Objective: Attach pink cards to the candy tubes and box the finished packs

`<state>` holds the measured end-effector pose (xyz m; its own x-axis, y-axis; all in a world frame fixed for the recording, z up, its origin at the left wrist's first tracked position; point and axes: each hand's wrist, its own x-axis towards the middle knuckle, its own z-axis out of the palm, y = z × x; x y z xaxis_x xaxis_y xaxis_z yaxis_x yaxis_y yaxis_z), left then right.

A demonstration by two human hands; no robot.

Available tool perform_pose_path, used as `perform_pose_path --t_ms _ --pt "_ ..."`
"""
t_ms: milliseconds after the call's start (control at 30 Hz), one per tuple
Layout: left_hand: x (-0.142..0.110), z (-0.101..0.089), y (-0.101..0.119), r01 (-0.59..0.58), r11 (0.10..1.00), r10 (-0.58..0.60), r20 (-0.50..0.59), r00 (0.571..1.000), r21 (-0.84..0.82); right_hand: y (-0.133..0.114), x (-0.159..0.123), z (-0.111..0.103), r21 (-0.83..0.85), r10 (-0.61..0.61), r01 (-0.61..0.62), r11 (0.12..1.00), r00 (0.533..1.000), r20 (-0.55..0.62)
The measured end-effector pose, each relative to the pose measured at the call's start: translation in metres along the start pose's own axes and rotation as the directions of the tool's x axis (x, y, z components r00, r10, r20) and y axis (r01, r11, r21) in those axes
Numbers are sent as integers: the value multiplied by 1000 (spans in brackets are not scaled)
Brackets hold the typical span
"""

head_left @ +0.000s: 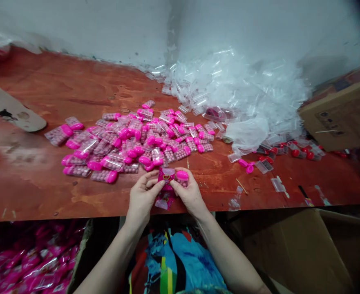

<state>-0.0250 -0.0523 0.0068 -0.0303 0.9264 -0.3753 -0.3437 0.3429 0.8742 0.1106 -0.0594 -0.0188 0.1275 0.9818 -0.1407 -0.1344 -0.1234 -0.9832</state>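
At the table's front edge, my left hand (142,195) pinches a pink printed packet (166,176) between thumb and fingers. My right hand (191,194) holds a small clear candy box (182,178) with a bright pink cap and pale pink balls inside. Its thumb also presses on the packet's right side. Another pink printed packet (164,201) lies just below, partly under the hands. Beyond my fingers spreads a heap of filled candy boxes (130,143) with pink caps, lying at many angles.
A large pile of clear empty boxes (238,85) leans against the wall. Red-capped boxes (302,152) lie at right beside a cardboard box (340,110). Below the table are a container of pink packets (29,261) and an open carton (299,245). A pale board (14,108) juts in at left.
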Motion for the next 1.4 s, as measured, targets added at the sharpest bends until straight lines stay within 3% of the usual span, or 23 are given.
perform_pose_path --t_ms 133,267,500,600,700,900,1133,1300,1400 --pt "-4 -7 1 136 985 -151 140 979 107 -7 0 -8 -90 -10 18 996 996 88" --pt "-6 -10 -1 133 986 -146 142 979 99 -14 -4 -14 -59 57 -45 997 977 207" --pt "-10 -5 -11 164 985 -160 85 984 -52 -6 -11 -1 96 64 -72 993 994 84" --pt "-10 -5 -16 184 980 -181 46 982 -76 -3 -12 4 67 24 -28 997 998 62" --pt "-11 -6 -14 199 977 -197 39 980 -75 -8 -13 4 -4 -9 9 1000 996 90" --pt "-12 -13 0 243 965 -221 196 955 -96 -20 -6 -2 -37 3 6 999 971 237" --pt "-4 -22 2 196 944 -204 -5 979 -267 -4 -6 -5 268 102 -125 955 990 96" --pt "-3 -22 -2 219 932 -232 -8 973 -290 -2 -32 4 165 80 -106 980 984 160" --pt "-4 -19 -5 240 924 -251 1 968 -299 0 -41 13 107 70 -84 991 989 127"
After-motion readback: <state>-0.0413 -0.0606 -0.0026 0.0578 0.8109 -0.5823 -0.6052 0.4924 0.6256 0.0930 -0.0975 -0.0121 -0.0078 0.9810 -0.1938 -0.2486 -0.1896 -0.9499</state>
